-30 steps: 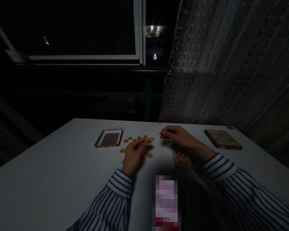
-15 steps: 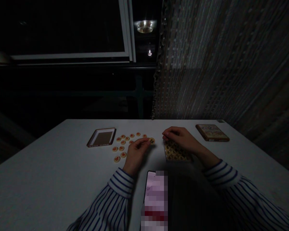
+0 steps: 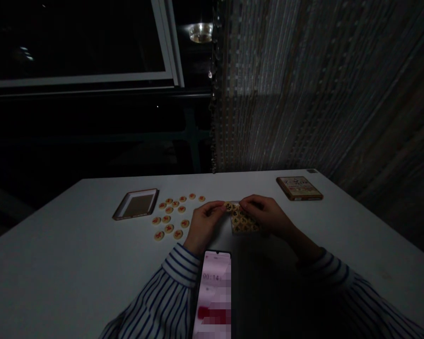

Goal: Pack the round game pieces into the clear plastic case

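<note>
My left hand (image 3: 207, 221) pinches a round Chinese chess piece (image 3: 229, 206) with a dark character, at the left far corner of a small open box (image 3: 245, 231). Rows of dark-marked pieces fill the part of that box that shows. Over the box's far right side, my right hand (image 3: 265, 212) has its fingers drawn together near the top pieces. What those fingers hold, if anything, is hidden. To the left of my left hand lie several loose pieces with red characters (image 3: 168, 229), face up on the white table (image 3: 74, 263).
An empty shallow tray or lid (image 3: 116, 217) sits at the left. At the far right lies a flat printed box (image 3: 299, 188). A lit phone (image 3: 212, 292) showing a timer rests in front of me. Behind the table hangs a string curtain (image 3: 268, 94), beside a dark window.
My left hand has carried its dark-marked piece right, to the box edge. My right hand remains over the box. The whole view has shifted slightly.
</note>
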`<state>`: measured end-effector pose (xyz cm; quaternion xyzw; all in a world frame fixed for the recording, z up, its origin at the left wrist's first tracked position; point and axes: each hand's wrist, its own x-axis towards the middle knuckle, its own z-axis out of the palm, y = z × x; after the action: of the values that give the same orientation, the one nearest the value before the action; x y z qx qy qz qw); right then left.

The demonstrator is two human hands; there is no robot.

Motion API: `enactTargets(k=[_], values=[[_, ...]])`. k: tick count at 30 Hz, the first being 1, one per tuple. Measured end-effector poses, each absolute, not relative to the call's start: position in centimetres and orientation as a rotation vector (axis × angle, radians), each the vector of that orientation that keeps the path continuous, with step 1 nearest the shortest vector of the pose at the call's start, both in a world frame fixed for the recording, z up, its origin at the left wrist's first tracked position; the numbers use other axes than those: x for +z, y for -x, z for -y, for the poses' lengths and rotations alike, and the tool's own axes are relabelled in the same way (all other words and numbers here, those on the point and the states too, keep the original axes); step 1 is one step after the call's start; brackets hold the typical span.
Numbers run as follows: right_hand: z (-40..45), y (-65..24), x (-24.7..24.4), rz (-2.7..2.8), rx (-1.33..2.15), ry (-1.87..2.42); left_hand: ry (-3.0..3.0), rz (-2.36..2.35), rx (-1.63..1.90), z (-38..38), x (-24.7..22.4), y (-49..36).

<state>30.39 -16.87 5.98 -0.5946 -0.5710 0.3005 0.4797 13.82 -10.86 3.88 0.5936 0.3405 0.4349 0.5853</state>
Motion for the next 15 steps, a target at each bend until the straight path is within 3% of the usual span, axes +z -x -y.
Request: enactTargets(k=[15], values=[[18.1, -30.9, 1.7, 1.527, 0.56, 1.421, -1.407, -0.766, 0.887, 11.6, 2.2, -15.1]])
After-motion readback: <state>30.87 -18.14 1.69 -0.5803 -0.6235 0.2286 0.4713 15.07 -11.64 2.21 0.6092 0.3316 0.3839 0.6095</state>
